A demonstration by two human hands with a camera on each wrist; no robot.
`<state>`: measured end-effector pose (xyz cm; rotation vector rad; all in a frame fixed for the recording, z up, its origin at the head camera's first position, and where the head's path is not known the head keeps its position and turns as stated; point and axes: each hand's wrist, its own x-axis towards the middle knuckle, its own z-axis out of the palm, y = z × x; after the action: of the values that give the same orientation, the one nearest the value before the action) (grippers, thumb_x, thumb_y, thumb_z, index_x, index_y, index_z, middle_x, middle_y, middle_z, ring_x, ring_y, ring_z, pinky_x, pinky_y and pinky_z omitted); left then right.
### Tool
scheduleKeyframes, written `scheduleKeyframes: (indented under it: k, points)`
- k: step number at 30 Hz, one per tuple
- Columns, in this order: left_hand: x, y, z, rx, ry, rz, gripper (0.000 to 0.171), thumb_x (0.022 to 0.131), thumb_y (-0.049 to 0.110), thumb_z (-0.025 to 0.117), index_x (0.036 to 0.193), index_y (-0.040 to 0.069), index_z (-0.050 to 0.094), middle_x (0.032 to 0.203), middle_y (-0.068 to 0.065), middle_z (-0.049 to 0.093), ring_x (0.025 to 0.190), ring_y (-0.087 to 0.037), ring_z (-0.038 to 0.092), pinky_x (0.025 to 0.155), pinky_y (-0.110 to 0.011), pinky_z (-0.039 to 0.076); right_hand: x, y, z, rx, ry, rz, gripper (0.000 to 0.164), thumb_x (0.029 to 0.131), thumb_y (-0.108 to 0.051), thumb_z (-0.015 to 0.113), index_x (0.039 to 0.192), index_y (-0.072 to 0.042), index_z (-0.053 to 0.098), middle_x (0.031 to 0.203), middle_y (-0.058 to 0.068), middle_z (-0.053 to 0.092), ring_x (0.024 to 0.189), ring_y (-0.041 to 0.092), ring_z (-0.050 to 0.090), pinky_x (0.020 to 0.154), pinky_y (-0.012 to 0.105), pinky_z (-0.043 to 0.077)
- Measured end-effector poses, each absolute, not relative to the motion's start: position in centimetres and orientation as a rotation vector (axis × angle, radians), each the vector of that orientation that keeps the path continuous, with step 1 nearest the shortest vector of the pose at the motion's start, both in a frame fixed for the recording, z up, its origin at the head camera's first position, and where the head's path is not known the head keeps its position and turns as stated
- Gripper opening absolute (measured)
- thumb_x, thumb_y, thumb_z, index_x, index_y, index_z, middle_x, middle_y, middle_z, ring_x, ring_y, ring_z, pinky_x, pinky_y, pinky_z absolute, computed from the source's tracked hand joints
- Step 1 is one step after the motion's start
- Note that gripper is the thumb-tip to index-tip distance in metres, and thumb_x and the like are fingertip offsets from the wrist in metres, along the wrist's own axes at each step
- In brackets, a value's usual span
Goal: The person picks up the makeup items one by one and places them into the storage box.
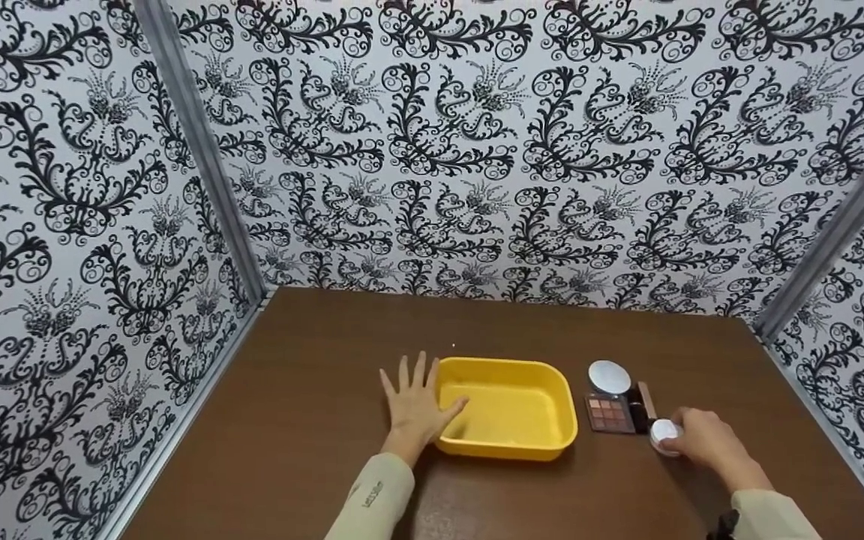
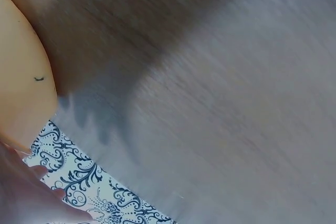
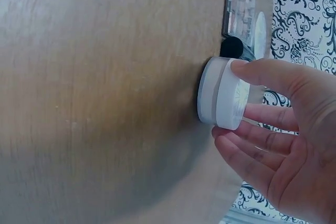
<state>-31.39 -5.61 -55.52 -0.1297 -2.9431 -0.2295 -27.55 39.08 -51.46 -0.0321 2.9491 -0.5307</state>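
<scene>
Right grip [image 3: 307, 137] around white jar [image 3: 226, 95], left grip [image 1: 415, 412] splayed; tray interior [image 1: 507, 411] head-view only.

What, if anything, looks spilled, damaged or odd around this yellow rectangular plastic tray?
No spill shows. Two small oddities: a dark curved mark on the otherwise plain side of the yellow tray, and a tiny white speck standing out on the brown tabletop beyond it.

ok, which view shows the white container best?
Right wrist: the white container appears large, top and side visible, held by the right hand. Head shows it small, partly hidden by that hand. Left wrist doesn't show it.
</scene>
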Motion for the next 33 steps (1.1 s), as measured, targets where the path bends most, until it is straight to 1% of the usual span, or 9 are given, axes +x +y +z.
scheduleKeyframes:
  k: [4, 8, 13, 17, 23, 28, 33]
  points:
    - [-31.4, -5.5, -55.5, -0.128, -2.947, -0.222, 0.094, 0.085, 0.082, 0.039, 0.158, 0.024, 0.03, 0.167, -0.004, 0.023, 0.154, -0.037, 0.019, 0.119, -0.071, 0.004, -27.6, 39.2, -50.8, -0.044, 2.958, -0.517, 0.04, 0.079, -0.024, 0.079, 0.1, 0.006, 0.064, 0.087, 0.015, 0.067, 0.074, 0.024, 0.056, 0.065, 0.041, 0.048]
    - [-31.5, -5.5, -55.5, -0.135, -2.945, -0.21, 0.094, 0.085, 0.082, 0.038, 0.158, 0.024, 0.03, 0.167, -0.005, 0.024, 0.154, -0.037, 0.019, 0.119, -0.071, 0.004, -27.7, 39.2, -50.2, -0.066, 2.984, -0.503, 0.04, 0.079, -0.024, 0.079, 0.1, 0.007, 0.064, 0.088, 0.017, 0.068, 0.074, 0.025, 0.057, 0.066, 0.043, 0.049]
    - [-31.3, -5.5, -55.4, -0.143, -2.929, -0.219, 0.093, 0.085, 0.081, 0.041, 0.157, 0.022, 0.032, 0.165, -0.006, 0.028, 0.153, -0.037, 0.021, 0.119, -0.071, 0.005, -28.0, 39.1, -49.7, -0.111, 3.046, -0.47, 0.041, 0.076, -0.027, 0.079, 0.097, 0.005, 0.064, 0.086, 0.018, 0.068, 0.074, 0.028, 0.06, 0.063, 0.046, 0.048]
    - [-31.2, -5.5, -55.3, -0.146, -2.922, -0.223, 0.093, 0.085, 0.08, 0.043, 0.156, 0.021, 0.034, 0.165, -0.006, 0.03, 0.153, -0.037, 0.022, 0.119, -0.071, 0.006, -28.2, 38.8, -49.1, -0.117, 3.059, -0.47, 0.041, 0.075, -0.027, 0.079, 0.097, 0.005, 0.065, 0.086, 0.018, 0.068, 0.073, 0.028, 0.059, 0.062, 0.046, 0.048]
    - [-31.1, -5.5, -55.0, -0.147, -2.935, -0.2, 0.093, 0.085, 0.081, 0.041, 0.157, 0.022, 0.034, 0.165, -0.006, 0.029, 0.153, -0.037, 0.023, 0.119, -0.071, 0.007, -28.4, 38.0, -48.0, -0.134, 3.065, -0.492, 0.042, 0.076, -0.026, 0.079, 0.099, 0.007, 0.065, 0.086, 0.018, 0.068, 0.073, 0.027, 0.058, 0.063, 0.045, 0.048]
    - [-31.2, -5.5, -55.1, -0.142, -2.944, -0.19, 0.093, 0.085, 0.081, 0.04, 0.157, 0.022, 0.032, 0.165, -0.006, 0.028, 0.153, -0.037, 0.021, 0.119, -0.071, 0.005, -28.7, 37.3, -47.5, -0.154, 3.072, -0.493, 0.045, 0.078, -0.027, 0.079, 0.101, 0.008, 0.065, 0.088, 0.02, 0.068, 0.073, 0.028, 0.058, 0.065, 0.047, 0.049]
    - [-31.4, -5.5, -55.3, -0.142, -2.948, -0.215, 0.093, 0.086, 0.08, 0.042, 0.158, 0.022, 0.031, 0.166, -0.006, 0.025, 0.154, -0.037, 0.02, 0.119, -0.071, 0.003, -29.0, 36.7, -47.4, -0.181, 3.091, -0.491, 0.043, 0.077, -0.027, 0.08, 0.1, 0.007, 0.066, 0.086, 0.018, 0.068, 0.072, 0.027, 0.058, 0.063, 0.045, 0.048]
